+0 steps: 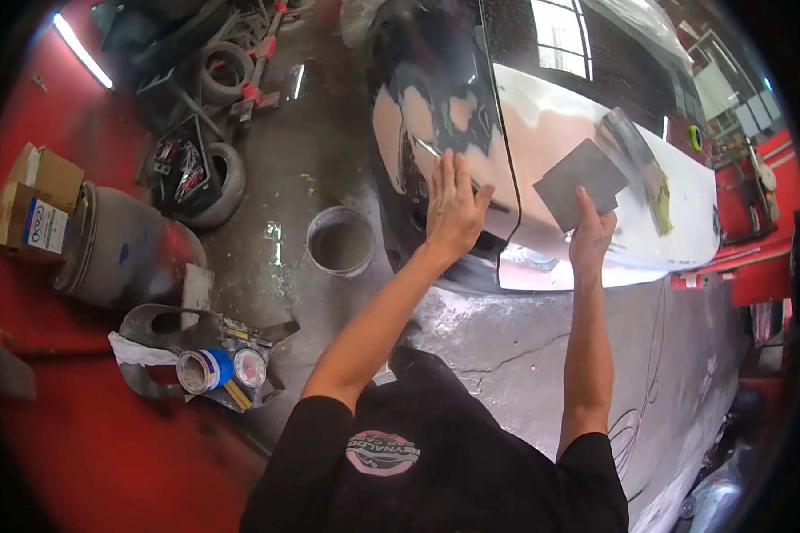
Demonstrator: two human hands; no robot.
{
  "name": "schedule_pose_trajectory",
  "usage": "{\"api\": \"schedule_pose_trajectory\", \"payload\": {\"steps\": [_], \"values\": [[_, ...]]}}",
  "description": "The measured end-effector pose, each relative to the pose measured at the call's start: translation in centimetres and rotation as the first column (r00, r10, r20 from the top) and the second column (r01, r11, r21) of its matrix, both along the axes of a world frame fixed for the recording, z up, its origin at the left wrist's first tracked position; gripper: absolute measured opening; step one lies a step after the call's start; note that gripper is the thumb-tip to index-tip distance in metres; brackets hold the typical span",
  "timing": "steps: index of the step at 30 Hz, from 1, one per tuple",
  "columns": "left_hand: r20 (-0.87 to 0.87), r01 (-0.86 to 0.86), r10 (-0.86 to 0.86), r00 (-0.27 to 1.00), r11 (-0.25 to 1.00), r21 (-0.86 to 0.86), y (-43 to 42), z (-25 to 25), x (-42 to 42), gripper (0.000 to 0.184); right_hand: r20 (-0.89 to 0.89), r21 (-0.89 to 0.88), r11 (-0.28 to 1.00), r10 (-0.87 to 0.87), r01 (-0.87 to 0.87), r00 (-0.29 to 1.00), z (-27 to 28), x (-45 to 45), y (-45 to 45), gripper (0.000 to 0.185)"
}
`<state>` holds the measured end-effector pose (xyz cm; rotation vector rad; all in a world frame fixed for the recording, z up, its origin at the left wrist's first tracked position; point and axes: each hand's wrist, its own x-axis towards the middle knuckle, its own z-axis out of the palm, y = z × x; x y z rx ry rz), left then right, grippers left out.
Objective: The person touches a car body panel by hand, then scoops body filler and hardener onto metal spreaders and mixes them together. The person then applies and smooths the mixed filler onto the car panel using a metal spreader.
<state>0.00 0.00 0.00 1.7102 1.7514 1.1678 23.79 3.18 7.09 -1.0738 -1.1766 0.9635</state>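
My left hand (456, 209) lies flat on the dark car panel (444, 98), beside its pale, sanded-looking patches, with the fingers stretched out and the thumb apart. Nothing shows in it. In my right hand (591, 233) is a grey sheet (578, 186), sandpaper by its look, pinched between thumb and fingers in front of the white car panel (529, 107). To the right of the sheet, a long grey tool with a yellow-green end (658, 191) rests on the white panel.
A bucket of murky liquid (340, 242) stands on the wet floor left of the car. Further left are a drum (133, 249) with a cardboard box (40, 200), tires (225, 73), and a stand with cans (204, 369). A cable lies on the floor at right.
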Motion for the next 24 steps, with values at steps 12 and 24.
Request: {"api": "schedule_pose_trajectory", "payload": {"steps": [12, 24], "values": [[-0.013, -0.161, 0.16, 0.987, 0.986, -0.031, 18.1, -1.8, -2.0, 0.098, -0.15, -0.07, 0.994, -0.088, 0.078, 0.985, -1.3, 4.5, 9.5, 0.029], [0.136, -0.115, 0.117, 0.984, 0.993, -0.024, 32.0, -4.3, -10.6, 0.099, -0.06, -0.098, 0.989, -0.12, 0.114, 0.991, -1.1, 4.4, 8.9, 0.028]]}}
